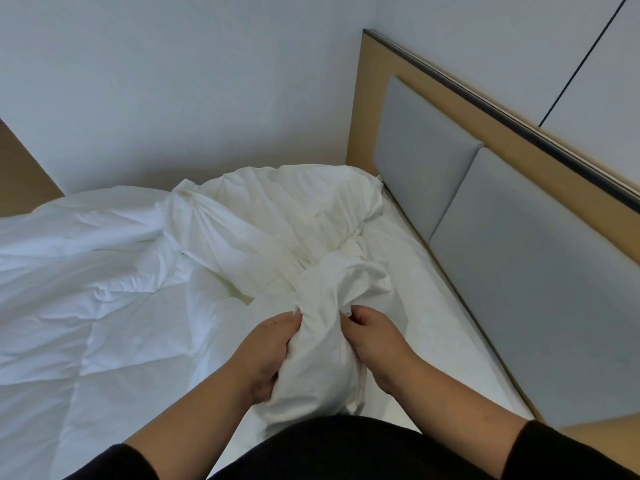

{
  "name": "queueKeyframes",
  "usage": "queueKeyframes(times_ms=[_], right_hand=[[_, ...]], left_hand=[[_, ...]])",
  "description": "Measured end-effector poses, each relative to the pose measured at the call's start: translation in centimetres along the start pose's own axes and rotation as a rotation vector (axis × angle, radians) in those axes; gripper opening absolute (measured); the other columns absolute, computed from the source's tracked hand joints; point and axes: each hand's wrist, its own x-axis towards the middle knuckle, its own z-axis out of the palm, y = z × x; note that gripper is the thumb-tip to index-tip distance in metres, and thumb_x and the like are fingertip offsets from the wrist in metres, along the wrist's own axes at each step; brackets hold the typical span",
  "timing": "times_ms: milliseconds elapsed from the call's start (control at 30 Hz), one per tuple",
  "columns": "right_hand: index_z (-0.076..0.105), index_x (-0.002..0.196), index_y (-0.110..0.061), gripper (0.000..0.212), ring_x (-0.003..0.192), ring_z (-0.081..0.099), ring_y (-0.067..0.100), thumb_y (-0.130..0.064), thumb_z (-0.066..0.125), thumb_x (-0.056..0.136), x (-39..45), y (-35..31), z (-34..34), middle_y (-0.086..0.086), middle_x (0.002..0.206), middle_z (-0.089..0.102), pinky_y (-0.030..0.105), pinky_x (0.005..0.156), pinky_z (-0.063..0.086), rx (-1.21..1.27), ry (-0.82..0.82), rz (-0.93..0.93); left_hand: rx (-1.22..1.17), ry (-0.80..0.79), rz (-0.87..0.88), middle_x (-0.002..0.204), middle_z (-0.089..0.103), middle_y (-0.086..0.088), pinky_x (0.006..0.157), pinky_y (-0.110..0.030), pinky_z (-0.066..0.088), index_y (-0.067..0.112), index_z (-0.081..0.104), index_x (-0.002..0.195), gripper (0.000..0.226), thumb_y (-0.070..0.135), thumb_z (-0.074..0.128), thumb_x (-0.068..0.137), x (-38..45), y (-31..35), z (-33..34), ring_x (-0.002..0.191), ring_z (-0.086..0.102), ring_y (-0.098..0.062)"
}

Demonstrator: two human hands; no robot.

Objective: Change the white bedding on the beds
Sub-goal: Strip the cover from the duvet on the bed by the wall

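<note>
both hands, left [268, 351] and right [375, 344], grip bunched white bedding [322, 327].

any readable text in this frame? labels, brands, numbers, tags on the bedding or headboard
None. No word, number, brand or sign shows anywhere in this view.
Bunched white cover gripped by the left hand and right hand: plain, no tag visible.
Duvet: plain white, no label.
Headboard: grey pads in a wood frame, no marking.
Wall: bare.

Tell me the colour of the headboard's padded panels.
Pale grey padded panels, framed in light wood; the head view shows them.
</note>
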Motion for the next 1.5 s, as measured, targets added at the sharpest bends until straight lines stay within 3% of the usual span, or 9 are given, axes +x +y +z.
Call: queueKeyframes(times_ms=[333,567,867,967,1100,1167,1233,1400,1500], right_hand=[[0.056,0.091,0.005,0.059,0.076,0.06,0.022,-0.054,0.054,0.092,-0.6,1.3,0.9,0.022,0.09,0.067,0.045,0.079,0.054,0.109,0.236,-0.005],[0.07,0.088,-0.009,0.035,0.091,0.068,0.029,-0.036,0.051,0.101,-1.4,1.4,0.4,0.009,0.095,0.073,0.041,0.086,0.056,0.149,0.421,0.004],[0.066,0.09,-0.024,0.023,0.085,0.063,0.018,-0.041,0.052,0.092,-1.4,0.7,-0.6,0.001,0.092,0.068,0.032,0.078,0.05,0.328,0.368,0.037],[0.065,0.103,-0.02,0.051,0.097,0.065,0.02,-0.067,0.048,0.091,-0.9,-1.0,-1.8,-0.001,0.104,0.069,0.034,0.084,0.051,0.125,0.384,0.067],[0.061,0.089,-0.001,0.035,0.093,0.063,0.031,-0.036,0.06,0.097,0.1,-2.9,-2.9,0.015,0.094,0.064,0.032,0.073,0.044,0.045,0.469,0.089],[0.056,0.077,-0.005,0.03,0.105,0.026,0.011,-0.028,0.06,0.097,-0.5,-4.7,-2.6,0.018,0.076,0.048,0.035,0.071,0.044,0.153,0.546,-0.003],[0.053,0.066,-0.015,0.033,0.068,0.037,0.011,-0.022,0.059,0.098,-1.9,-7.1,-1.2,0.001,0.064,0.049,0.035,0.065,0.043,0.193,0.452,-0.216],[0.07,0.097,0.003,0.021,0.116,0.062,0.008,-0.015,0.061,0.091,-6.1,-9.7,4.0,-0.017,0.117,0.065,0.037,0.106,0.046,-0.034,-0.24,-0.597],[0.074,0.094,-0.004,0.02,0.11,0.063,0.001,-0.015,0.058,0.099,-4.8,-7.4,4.1,-0.017,0.109,0.07,0.025,0.099,0.047,-0.146,-0.095,-0.549]], left_hand=[[0.103,0.179,0.442,0.107,0.073,-0.005,0.101,-0.038,0.048,0.01,0.071,0.097,0.034,0.033,0.047,0.105,0.1,3.0,-2.8,0.103,0.065,-0.016],[0.345,0.34,0.709,0.072,0.045,0.001,0.064,-0.03,0.037,0.003,0.048,0.078,0.042,0.036,0.051,0.103,-1.5,6.0,-2.9,0.065,0.042,-0.01],[0.537,0.066,0.055,0.095,0.074,-0.007,0.078,-0.041,0.059,0.022,0.075,0.087,0.022,0.043,0.076,0.083,-0.9,4.5,-5.9,0.092,0.07,-0.028],[0.6,-0.109,0.017,0.097,0.076,0.004,0.09,-0.042,0.059,0.037,0.076,0.09,0.028,0.059,0.079,0.073,-0.9,2.6,-5.4,0.095,0.073,-0.019],[0.625,-0.13,0.025,0.108,0.066,0.013,0.08,-0.028,0.055,0.044,0.066,0.105,0.036,0.062,0.076,0.076,-0.6,1.2,-4.3,0.098,0.067,-0.01],[0.664,-0.101,0.085,0.108,0.062,0.019,0.081,-0.026,0.051,0.046,0.063,0.106,0.031,0.062,0.071,0.08,-0.4,0.8,-3.8,0.098,0.062,-0.006],[0.59,-0.094,0.15,0.098,0.072,0.011,0.085,-0.032,0.056,0.042,0.071,0.096,0.017,0.055,0.07,0.085,0.1,0.6,-3.3,0.092,0.069,-0.01],[0.544,-0.087,0.242,0.091,0.073,-0.003,0.079,-0.032,0.059,0.026,0.067,0.087,0.015,0.027,0.065,0.072,1.3,0.0,-2.1,0.089,0.07,-0.023],[0.465,-0.017,0.235,0.083,0.062,0.008,0.069,-0.02,0.052,0.03,0.057,0.082,0.021,0.011,0.065,0.078,1.4,-0.7,-1.9,0.079,0.059,-0.012]])
